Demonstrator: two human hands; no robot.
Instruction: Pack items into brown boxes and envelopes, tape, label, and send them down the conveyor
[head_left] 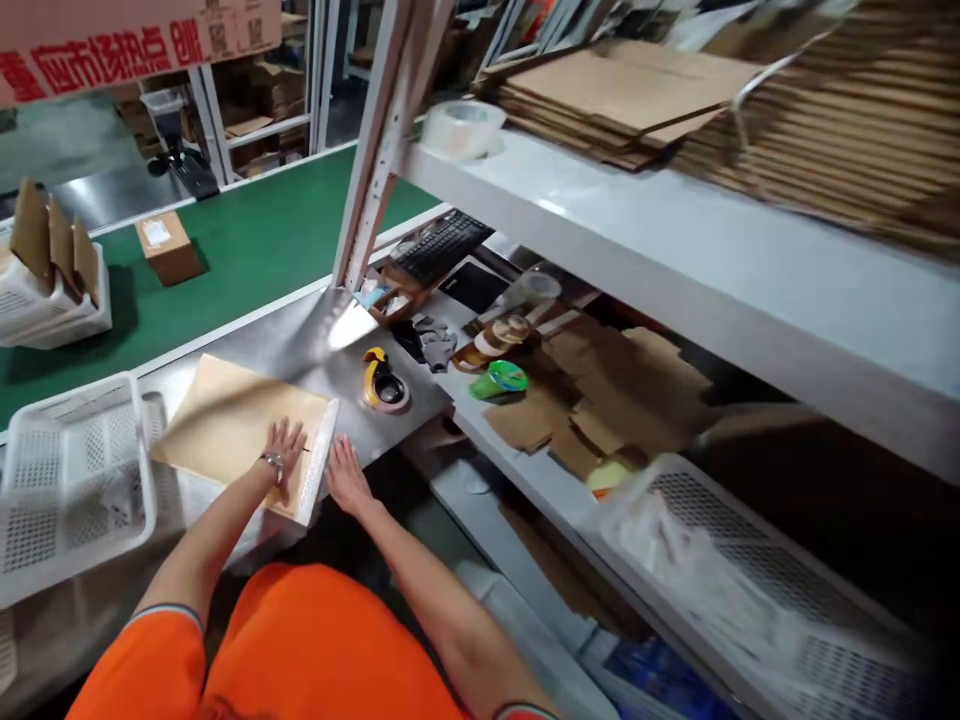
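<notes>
A yellowish padded envelope [225, 415] lies on the metal tabletop, with a whitish strip along its right edge. My left hand [283, 458] rests flat on the envelope near that strip, fingers spread, a bracelet at its wrist. Close by the strip's outer edge is my right hand [347, 477], its fingers stretched out; whether it touches the envelope I cannot tell. Beyond my hands, a yellow and black tape dispenser [384, 385] lies on the same metal surface.
A white plastic basket [146, 470] stands left of the envelope. Behind runs a green conveyor belt [262, 215] carrying a small carton [169, 248]. At right, a shelf [555, 200] holds flattened cardboard [622, 85] and a tape roll [461, 130]. Below are a green cup [496, 381] and another basket [750, 540].
</notes>
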